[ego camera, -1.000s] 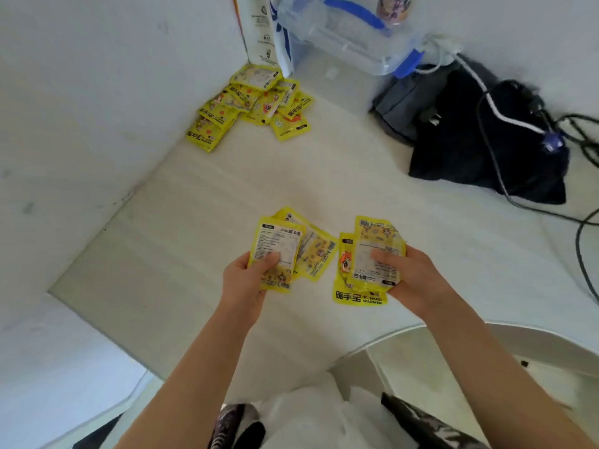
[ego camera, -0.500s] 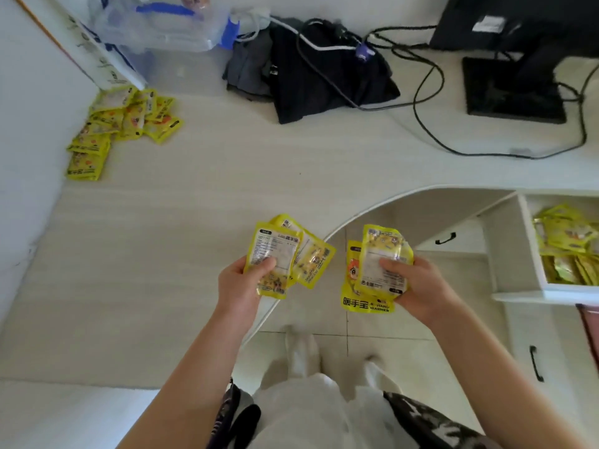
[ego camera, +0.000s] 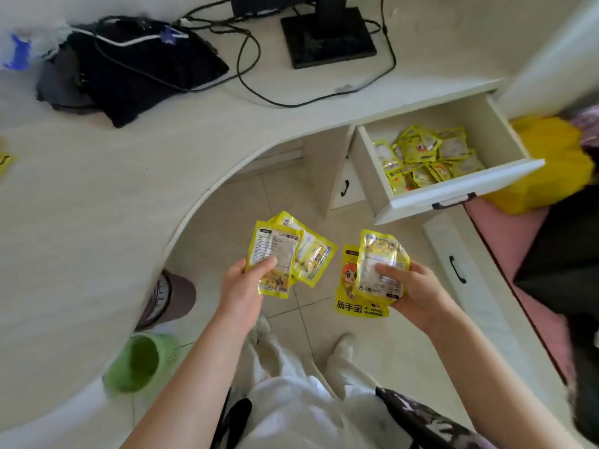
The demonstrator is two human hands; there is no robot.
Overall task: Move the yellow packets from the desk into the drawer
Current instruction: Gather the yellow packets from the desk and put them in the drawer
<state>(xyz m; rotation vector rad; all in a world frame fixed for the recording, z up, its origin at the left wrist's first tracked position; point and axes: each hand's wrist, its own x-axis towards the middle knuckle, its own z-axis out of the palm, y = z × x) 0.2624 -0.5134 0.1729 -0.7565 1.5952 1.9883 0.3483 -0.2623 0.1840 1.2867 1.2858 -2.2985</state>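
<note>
The open drawer (ego camera: 385, 176) lies ahead and to the right of both hands, nearer the right hand (ego camera: 418, 291), which grips packets (ego camera: 379, 270) over the floor, as the left hand (ego camera: 243, 290) grips others (ego camera: 275, 257).

Black monitor stand (ego camera: 328, 38) at surface back, cables (ego camera: 249, 82) trailing w/ dark cloth bundle (ego camera: 136, 72) to its left. Green bin (ego camera: 136, 364) and brown stool (ego camera: 175, 296) on tiled floor (ego camera: 324, 218), under surface edge.

Open drawer (ego camera: 453, 192) is unobstructed from above; packets (ego camera: 424, 157) cover its floor.
</note>
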